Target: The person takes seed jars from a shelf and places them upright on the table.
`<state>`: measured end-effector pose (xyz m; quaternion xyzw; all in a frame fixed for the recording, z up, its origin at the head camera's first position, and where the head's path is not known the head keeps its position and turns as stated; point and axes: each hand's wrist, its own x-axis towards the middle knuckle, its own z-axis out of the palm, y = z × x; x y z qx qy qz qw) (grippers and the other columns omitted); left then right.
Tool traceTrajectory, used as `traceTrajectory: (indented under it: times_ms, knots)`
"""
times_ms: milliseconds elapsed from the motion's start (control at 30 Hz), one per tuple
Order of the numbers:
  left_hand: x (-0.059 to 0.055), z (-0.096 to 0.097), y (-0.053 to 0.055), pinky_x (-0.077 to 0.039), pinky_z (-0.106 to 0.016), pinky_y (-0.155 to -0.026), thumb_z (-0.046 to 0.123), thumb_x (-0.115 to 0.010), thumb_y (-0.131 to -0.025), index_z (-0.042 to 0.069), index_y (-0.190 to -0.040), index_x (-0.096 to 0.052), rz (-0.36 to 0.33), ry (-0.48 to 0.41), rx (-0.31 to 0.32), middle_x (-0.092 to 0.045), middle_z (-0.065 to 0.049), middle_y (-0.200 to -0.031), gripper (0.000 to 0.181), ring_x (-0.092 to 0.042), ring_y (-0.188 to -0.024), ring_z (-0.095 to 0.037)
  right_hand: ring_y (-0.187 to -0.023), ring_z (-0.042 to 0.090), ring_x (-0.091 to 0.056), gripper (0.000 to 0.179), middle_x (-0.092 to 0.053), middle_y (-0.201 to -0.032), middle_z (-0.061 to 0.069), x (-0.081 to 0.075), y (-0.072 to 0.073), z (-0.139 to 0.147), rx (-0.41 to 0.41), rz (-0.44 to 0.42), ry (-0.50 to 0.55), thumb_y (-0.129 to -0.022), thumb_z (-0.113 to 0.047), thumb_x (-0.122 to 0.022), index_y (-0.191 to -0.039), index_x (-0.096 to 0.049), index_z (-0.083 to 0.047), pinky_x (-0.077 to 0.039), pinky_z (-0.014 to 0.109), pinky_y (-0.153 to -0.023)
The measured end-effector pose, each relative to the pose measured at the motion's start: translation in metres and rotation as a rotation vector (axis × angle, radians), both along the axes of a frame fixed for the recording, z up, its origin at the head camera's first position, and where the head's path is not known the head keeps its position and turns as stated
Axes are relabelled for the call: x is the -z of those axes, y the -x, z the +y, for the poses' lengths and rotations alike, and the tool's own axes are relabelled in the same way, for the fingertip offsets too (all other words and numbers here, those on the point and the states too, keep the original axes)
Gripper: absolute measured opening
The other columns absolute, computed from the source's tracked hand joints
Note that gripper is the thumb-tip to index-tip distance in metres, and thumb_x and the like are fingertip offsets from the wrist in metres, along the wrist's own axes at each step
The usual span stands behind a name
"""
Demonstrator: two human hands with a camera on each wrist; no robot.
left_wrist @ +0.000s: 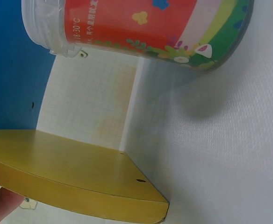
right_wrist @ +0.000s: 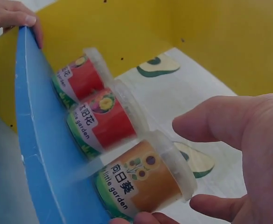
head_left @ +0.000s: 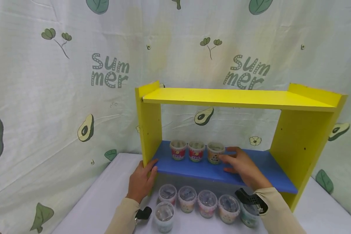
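My right hand [head_left: 244, 167] is at the right side of an orange-labelled plastic tub [right_wrist: 141, 177] with sunflowers and "little garden" on it. Its thumb and fingers are spread apart; in the right wrist view the thumb stands clear of the tub, and whether the lower fingers touch it I cannot tell. Two red-labelled tubs, a middle one [head_left: 196, 152] and a left one [head_left: 178, 150], stand in line with it on the blue shelf board [head_left: 181, 168]. At the board's front left corner, my left hand [head_left: 140, 182] grips the edge of the shelf unit [head_left: 148, 130].
Below the blue board, several lidded tubs stand in a row on the white table [head_left: 105, 195], among them a pink one [head_left: 207, 208]. One whitish tub [head_left: 164, 217] stands in front of the row. A yellow top board [head_left: 222, 97] spans above the hands. Behind hangs a printed cloth [head_left: 169, 48].
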<state>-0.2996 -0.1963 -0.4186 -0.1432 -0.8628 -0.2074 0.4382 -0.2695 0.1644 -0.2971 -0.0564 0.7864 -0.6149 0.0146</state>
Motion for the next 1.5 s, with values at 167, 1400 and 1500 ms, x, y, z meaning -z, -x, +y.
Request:
traceTrajectory:
  times_ms: [167, 1400, 1500]
  knots:
    - [0.0, 0.001, -0.002, -0.05, -0.035, -0.065, 0.042, -0.047, -0.094, 0.028, -0.125, -0.058, -0.022, -0.002, -0.005, -0.055, -0.009, -0.098, 0.036, -0.053, -0.074, -0.019, -0.126, 0.038, -0.034, 0.094, -0.021, -0.143, 0.024, -0.002, 0.006, 0.0, -0.023, -0.043, -0.035, -0.082, -0.038, -0.068, -0.146, -0.008, -0.003, -0.049, 0.04, -0.081]
    - [0.001, 0.0, 0.001, -0.046, -0.037, -0.057, 0.038, -0.051, -0.093, 0.027, -0.124, -0.059, 0.029, 0.014, 0.031, -0.054, -0.012, -0.096, 0.034, -0.052, -0.07, -0.019, -0.116, 0.029, -0.047, 0.091, -0.036, -0.134, 0.018, -0.008, 0.035, 0.001, -0.054, -0.078, -0.194, -0.075, -0.049, -0.071, -0.143, -0.025, -0.008, -0.046, 0.043, -0.087]
    - [0.001, -0.001, 0.001, -0.046, -0.035, -0.057, 0.038, -0.051, -0.093, 0.027, -0.124, -0.059, 0.024, 0.009, 0.02, -0.053, -0.011, -0.096, 0.034, -0.05, -0.068, -0.018, -0.115, 0.029, -0.048, 0.091, -0.038, -0.133, 0.018, -0.008, 0.035, -0.001, -0.056, -0.064, -0.197, -0.075, -0.049, -0.071, -0.142, -0.026, -0.007, -0.045, 0.043, -0.088]
